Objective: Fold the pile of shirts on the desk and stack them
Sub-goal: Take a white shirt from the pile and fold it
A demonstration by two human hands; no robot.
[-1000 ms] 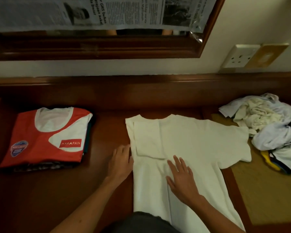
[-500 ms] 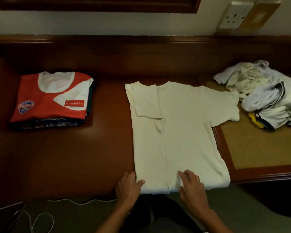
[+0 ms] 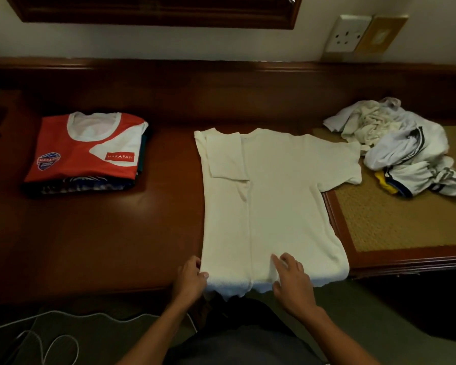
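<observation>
Head view looks down on a dark wooden desk [image 3: 95,233] with a cream shirt [image 3: 274,201] spread flat at its middle, collar toward the wall and hem hanging just over the near edge; its left side and sleeve are already turned in over the body, leaving a straight edge down that side, while the other sleeve lies out toward a woven inlay [image 3: 395,222] in the desk top; that, I judge, is why the shirt lies square to the person, so each side can be brought in along a straight line. Left hand [image 3: 190,279] pinches the hem at the folded corner, thumb over the cloth and fingers curled under, likely to hold that fold in place; right hand [image 3: 291,279] rests on the hem near the middle with fingers loosely bent, thumb and forefinger apart; whether it grips cloth or only presses it I cannot tell. Both hands sitting at the hem suggests tidying the bottom edge before the right side is folded, though that is a guess. Folded shirts wait in a stack [image 3: 86,154] at the left of the desk, a red and white one on top, well apart from the working space so finished pieces stay undisturbed; the unfolded pile [image 3: 400,148] sits at the far right on the inlay, its nearest cloth seeming to meet the outspread sleeve; several shirts appear to remain, so the task looks partway done.
</observation>
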